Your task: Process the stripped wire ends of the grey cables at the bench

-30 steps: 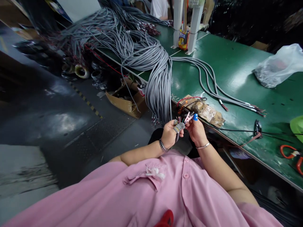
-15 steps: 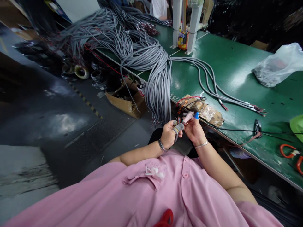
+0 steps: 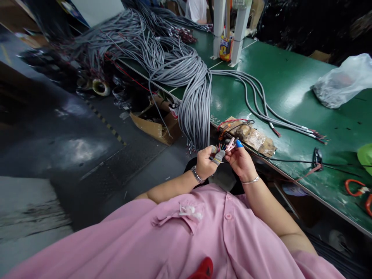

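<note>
My left hand (image 3: 207,161), with grey covers on its fingertips, is closed around a cable end. Thin coloured wires (image 3: 221,147) fan out above those fingers; most of the cable is hidden in the grip. Close beside it, my right hand (image 3: 240,163) wears a blue cover on the thumb and pinches a small pink clip (image 3: 230,144), shaped like a clothes peg. The clip is right by the wire tips; whether it touches them I cannot tell. Both hands are just off the table's front edge. A thick bundle of grey cables (image 3: 194,104) hangs over that edge, left of them.
On the green table (image 3: 279,73) lie a taped block (image 3: 257,140), a few separate grey cables (image 3: 258,97), a plastic bag (image 3: 343,83) and orange-handled pliers (image 3: 353,186). White posts (image 3: 237,37) stand at the back. A cardboard box (image 3: 157,126) sits below the hanging bundle.
The pink clip, blurred before, has turned more upright and shows clearly between my right fingers. My left fingers have shifted slightly around the wires. The view has moved a little.
</note>
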`<act>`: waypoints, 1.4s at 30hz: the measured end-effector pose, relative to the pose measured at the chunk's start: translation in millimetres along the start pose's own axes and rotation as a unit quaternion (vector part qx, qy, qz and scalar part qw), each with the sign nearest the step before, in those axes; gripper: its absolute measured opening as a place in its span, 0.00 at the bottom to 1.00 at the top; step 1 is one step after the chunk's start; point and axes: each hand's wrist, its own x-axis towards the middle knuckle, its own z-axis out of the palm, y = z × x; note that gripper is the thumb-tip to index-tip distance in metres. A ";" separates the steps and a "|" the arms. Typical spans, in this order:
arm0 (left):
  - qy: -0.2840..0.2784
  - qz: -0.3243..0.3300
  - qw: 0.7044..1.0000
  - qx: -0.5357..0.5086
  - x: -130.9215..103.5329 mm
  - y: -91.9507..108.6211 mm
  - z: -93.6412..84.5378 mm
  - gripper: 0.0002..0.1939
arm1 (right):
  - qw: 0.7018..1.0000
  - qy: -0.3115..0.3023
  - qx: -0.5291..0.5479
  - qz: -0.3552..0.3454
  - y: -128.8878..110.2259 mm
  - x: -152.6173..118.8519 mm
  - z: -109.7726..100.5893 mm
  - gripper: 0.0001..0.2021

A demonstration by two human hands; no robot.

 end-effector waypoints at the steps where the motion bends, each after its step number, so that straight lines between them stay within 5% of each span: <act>1: 0.004 0.038 0.999 0.034 1.3 -1.3 -0.8 0.09 | 1.000 0.005 0.002 0.001 -0.4 -0.1 0.7 0.15; 6: 0.020 0.145 0.981 0.130 4.8 -3.8 -3.6 0.07 | 0.999 0.036 -0.019 -0.031 4.0 1.8 1.5 0.15; 11: 0.020 0.117 0.984 0.134 5.1 -0.3 -4.9 0.07 | 0.971 0.100 -0.133 -0.171 13.4 5.1 -4.2 0.21; 18: 0.003 0.003 0.997 0.082 3.7 0.8 -1.8 0.06 | 0.998 0.048 -0.008 -0.045 10.4 14.7 -2.3 0.19; 31: -0.025 0.023 0.994 0.108 -3.2 -8.7 -3.2 0.05 | 0.999 0.020 0.047 -0.014 16.2 9.2 -10.0 0.23; 36: -0.030 -0.086 0.996 0.001 -13.1 -5.6 -9.3 0.13 | 0.998 0.056 0.035 0.011 13.8 2.1 -25.0 0.21; 42: 0.010 -0.256 0.945 -0.203 -14.0 -12.1 -13.5 0.18 | 0.997 0.071 0.013 0.020 16.7 -2.8 -43.7 0.16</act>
